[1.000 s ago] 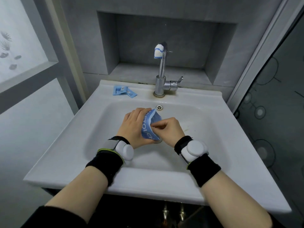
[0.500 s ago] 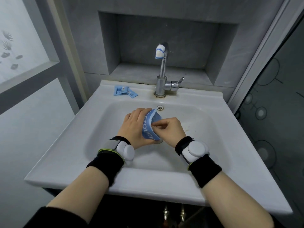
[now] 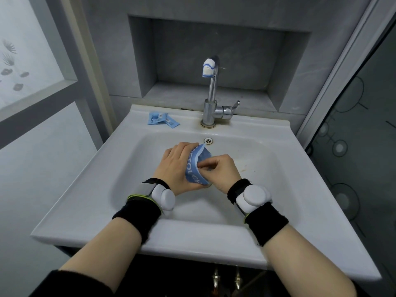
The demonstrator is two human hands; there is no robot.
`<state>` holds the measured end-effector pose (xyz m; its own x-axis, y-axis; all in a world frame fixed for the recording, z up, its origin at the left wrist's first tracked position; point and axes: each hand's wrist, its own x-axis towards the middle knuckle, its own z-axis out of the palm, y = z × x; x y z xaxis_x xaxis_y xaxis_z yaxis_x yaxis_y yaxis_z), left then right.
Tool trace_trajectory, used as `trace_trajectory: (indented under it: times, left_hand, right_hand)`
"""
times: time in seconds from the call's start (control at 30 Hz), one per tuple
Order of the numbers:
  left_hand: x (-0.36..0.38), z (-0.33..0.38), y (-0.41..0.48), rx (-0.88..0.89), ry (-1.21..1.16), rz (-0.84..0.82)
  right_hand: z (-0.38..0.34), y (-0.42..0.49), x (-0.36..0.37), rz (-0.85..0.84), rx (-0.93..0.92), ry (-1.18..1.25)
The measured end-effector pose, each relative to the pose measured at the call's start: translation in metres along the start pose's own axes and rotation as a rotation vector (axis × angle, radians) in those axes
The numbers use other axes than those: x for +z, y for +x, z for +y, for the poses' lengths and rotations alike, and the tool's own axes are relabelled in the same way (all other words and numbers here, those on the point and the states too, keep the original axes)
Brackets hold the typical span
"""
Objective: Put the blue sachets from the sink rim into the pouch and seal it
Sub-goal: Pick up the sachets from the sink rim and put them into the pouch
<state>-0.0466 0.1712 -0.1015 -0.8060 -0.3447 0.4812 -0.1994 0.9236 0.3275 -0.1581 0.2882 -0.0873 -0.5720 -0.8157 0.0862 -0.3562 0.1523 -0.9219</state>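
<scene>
Our left hand [image 3: 175,166] cups soft pouch [image 3: 194,170] over basin [image 3: 252,168]; our right hand [image 3: 222,170] pinches its mouth edge. On sink rim [image 3: 246,125], beyond left hand: blue sachets [image 3: 162,120]. We judge them light, slick: pinch by edges.

The faucet [image 3: 211,97] is standing right of the blue sachets [image 3: 162,120]; the sink rim [image 3: 139,129] before them is lying open toward the basin [image 3: 246,168].
</scene>
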Motion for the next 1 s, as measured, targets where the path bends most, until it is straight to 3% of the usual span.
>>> trace_trajectory:
  times: [0.57,1.0]
  left_hand:
    - [-0.0027,0.0016,-0.001,-0.06,-0.005,-0.004]
    - [0.0011,-0.0019,-0.0015,-0.121,-0.034,0.057]
  right_hand:
    - [-0.0017,0.0014,-0.0012,0.061,-0.066,-0.04]
    - [0.0012,0.0085,-0.007,0.29,-0.117,0.028]
